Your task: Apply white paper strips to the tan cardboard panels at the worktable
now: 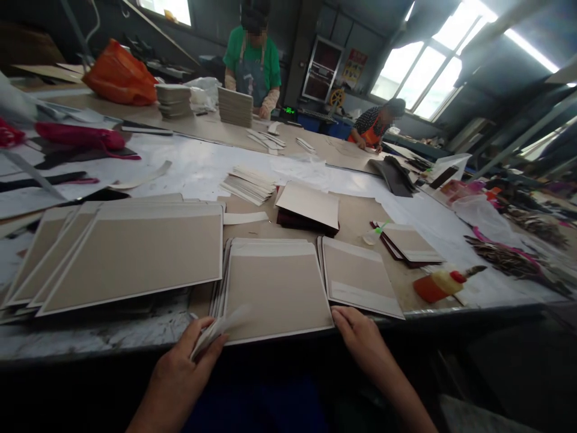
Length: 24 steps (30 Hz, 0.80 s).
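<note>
My left hand [183, 367] is at the table's near edge, fingers closed on a thin pale strip [216, 328] that looks like paper. It lies against the lower left corner of a stack of grey cardboard panels with white borders [274, 288]. My right hand [358, 337] rests at the lower right corner of that same stack, fingers curled on the table edge, touching the card. Another single panel [358, 276] lies just to the right of the stack.
A fanned pile of larger grey panels [126, 252] lies left. Behind are more card stacks [309, 207], a glue bottle [439, 284] at right, dark covers [410, 243] and an orange bag [119, 75]. Two people work at the far side.
</note>
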### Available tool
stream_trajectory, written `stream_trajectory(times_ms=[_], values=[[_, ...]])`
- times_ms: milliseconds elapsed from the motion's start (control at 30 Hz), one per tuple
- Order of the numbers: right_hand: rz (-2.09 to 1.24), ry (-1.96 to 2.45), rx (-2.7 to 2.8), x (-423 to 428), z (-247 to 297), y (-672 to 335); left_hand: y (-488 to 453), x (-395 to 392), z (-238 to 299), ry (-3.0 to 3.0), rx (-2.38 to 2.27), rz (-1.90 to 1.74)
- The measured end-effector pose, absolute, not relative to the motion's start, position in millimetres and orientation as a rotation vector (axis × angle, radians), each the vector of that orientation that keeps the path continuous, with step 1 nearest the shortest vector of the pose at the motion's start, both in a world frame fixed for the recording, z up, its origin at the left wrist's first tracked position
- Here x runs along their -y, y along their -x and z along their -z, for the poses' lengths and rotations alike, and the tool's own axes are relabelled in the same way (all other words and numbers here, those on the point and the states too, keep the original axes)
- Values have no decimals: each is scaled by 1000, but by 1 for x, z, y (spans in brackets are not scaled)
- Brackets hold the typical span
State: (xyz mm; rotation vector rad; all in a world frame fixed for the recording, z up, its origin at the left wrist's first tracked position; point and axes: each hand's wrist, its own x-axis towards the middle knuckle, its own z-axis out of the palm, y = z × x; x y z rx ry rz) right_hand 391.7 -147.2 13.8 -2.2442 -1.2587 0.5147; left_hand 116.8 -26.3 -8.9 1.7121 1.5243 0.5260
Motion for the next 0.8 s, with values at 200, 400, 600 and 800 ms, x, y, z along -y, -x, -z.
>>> stream_trajectory(times_ms=[200, 400, 600, 800], values=[[-613, 2234, 945, 137, -26, -377, -114, 30, 21, -1764, -1363, -684], [-1084, 1786, 561, 129, -42, -371, -113, 29, 26, -1819, -1254, -840], [-877, 1666, 199, 144, -68, -389, -96, 33, 29, -1782, -1223, -985], [-783, 1516, 284, 112, -96, -384, -72, 45, 34, -1668, -1190, -980]])
